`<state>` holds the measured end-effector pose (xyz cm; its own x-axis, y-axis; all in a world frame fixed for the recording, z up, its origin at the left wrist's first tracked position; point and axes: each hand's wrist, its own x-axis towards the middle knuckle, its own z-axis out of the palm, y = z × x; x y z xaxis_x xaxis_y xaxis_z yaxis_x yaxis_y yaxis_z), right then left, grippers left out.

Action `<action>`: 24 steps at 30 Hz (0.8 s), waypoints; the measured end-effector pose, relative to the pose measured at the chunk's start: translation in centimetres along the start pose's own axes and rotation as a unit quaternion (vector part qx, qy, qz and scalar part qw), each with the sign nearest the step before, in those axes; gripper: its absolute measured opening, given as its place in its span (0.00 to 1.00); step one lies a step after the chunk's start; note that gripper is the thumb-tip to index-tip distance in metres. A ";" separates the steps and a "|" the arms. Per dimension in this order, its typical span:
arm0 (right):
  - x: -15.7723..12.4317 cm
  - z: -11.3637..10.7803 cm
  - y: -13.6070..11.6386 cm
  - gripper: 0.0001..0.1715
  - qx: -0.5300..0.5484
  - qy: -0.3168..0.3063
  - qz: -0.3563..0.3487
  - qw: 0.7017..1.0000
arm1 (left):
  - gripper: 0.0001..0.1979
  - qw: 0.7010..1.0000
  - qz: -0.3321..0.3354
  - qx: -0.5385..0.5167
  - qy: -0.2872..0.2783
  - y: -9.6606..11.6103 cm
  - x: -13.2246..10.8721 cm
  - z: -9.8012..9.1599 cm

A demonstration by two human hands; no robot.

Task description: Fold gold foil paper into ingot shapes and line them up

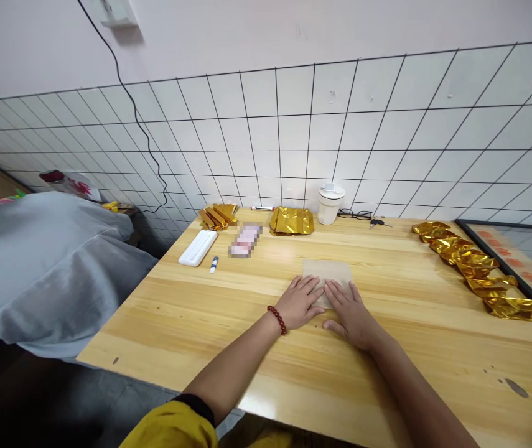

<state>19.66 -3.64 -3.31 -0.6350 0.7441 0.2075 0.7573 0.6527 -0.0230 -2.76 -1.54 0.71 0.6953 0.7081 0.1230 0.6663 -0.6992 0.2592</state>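
Together, left hand (297, 303) and right hand (348, 313) rest on a beige sheet (326, 269); both flat, unclenched

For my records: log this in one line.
left hand: on tan sheet | right hand: on tan sheet | under: wooden table

Along the far edge of the table (191, 323), a white container (328, 210) and gold foil stack (292, 221) are blocking passage. Gold foil pieces (473, 269) are obstructing the right edge. An open lane is running between these pieces and the right hand (350, 313).
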 end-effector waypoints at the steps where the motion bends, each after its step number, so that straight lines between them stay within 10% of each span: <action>1: 0.0 0.1 0.0 0.50 -0.001 -0.004 0.009 1.000 | 0.30 1.000 0.000 0.000 -0.002 0.0 0.0 0.0; 24: -0.9 0.6 1.3 0.45 -0.047 -0.011 0.182 0.982 | 0.28 1.000 0.002 0.009 0.018 -0.2 -0.1 0.7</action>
<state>21.11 -3.34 -4.10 -0.3211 0.9295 0.1813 0.9451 0.3267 -0.0007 -2.76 -1.49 -0.03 0.6883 0.7079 0.1583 0.6685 -0.7037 0.2405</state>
